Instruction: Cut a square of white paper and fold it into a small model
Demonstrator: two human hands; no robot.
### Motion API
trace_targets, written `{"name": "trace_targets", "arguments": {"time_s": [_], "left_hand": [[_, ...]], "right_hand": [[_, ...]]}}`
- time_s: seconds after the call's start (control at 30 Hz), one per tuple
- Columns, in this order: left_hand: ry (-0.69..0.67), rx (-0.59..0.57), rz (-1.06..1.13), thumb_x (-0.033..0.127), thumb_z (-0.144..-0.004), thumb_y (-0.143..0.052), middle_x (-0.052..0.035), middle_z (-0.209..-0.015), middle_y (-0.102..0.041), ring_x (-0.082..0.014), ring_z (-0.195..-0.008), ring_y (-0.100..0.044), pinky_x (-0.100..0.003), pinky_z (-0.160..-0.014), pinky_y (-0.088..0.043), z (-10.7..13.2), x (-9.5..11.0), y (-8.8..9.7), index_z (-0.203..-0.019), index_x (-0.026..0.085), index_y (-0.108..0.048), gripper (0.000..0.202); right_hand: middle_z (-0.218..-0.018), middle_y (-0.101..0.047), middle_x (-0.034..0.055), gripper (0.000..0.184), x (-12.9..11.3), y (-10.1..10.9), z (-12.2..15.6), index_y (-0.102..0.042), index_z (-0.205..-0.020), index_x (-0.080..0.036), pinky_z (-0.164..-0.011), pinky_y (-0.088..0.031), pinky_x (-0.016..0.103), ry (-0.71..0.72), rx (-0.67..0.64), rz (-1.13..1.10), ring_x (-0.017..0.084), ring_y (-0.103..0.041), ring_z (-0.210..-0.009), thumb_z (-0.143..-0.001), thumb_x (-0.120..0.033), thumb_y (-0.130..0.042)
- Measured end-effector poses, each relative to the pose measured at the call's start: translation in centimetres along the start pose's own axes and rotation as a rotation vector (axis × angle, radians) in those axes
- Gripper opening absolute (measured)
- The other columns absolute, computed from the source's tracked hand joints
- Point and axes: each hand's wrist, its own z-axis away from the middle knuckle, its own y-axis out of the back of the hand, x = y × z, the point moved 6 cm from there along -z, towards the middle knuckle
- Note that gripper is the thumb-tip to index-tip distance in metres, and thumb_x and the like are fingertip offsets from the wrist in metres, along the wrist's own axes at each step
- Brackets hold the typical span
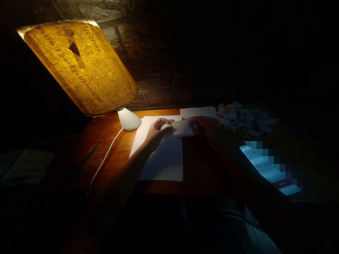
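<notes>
My left hand (156, 131) pinches the left end of a small folded piece of white paper (181, 127), fingers curled on it. The paper's right end is in my right hand (205, 129), which lies in shadow with fingers closed on it. Both hands work above a larger white sheet (164, 158) lying flat on the wooden table (111, 141). Another white sheet (197, 112) lies just behind the hands.
A lit lamp with a newspaper-print shade (84, 67) and white base (129, 120) stands at the back left, its cord (104, 158) running toward me. Crumpled paper scraps (243, 118) are piled at the back right. A glowing screen (267, 169) lies at right. Scissors (88, 157) lie at left.
</notes>
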Motion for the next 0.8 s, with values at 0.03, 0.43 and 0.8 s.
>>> {"name": "trace_targets", "arguments": {"time_s": [0.03, 0.43, 0.8], "left_hand": [[-0.034, 0.016, -0.025, 0.024, -0.059, -0.093, -0.0087, -0.109, -0.072, -0.0175, -0.08, -0.065, -0.026, -0.065, -0.052, 0.0, 0.0, -0.1, -0.081, 0.019, -0.06, 0.04], [0.053, 0.186, -0.255, 0.031, -0.056, -0.096, 0.0037, -0.075, -0.057, -0.0097, -0.058, -0.052, -0.019, -0.046, -0.037, 0.3, 0.0, 0.6, -0.109, 0.021, -0.064, 0.062], [0.027, 0.118, -0.1, 0.027, -0.056, -0.094, 0.0027, -0.076, -0.065, -0.0117, -0.062, -0.062, -0.022, -0.056, -0.051, -0.1, -0.3, 0.2, -0.099, 0.019, -0.061, 0.055]], "right_hand": [[-0.106, -0.075, 0.0077, 0.021, 0.1, -0.1, 0.0, -0.066, -0.082, -0.023, -0.08, -0.056, 0.037, 0.005, 0.012, 0.026, 0.023, -0.068, -0.098, -0.083, -0.043, -0.062], [-0.104, -0.076, 0.0121, 0.041, 2.7, -0.3, -0.5, -0.061, -0.1, -0.02, -0.088, -0.059, 0.048, -0.102, 0.094, 0.048, 0.028, -0.073, -0.096, -0.072, -0.041, -0.081], [-0.104, -0.076, 0.0139, 0.046, 2.0, -0.4, -0.5, -0.064, -0.103, -0.017, -0.084, -0.059, 0.045, -0.074, 0.088, 0.067, 0.028, -0.073, -0.094, -0.072, -0.046, -0.081]]}}
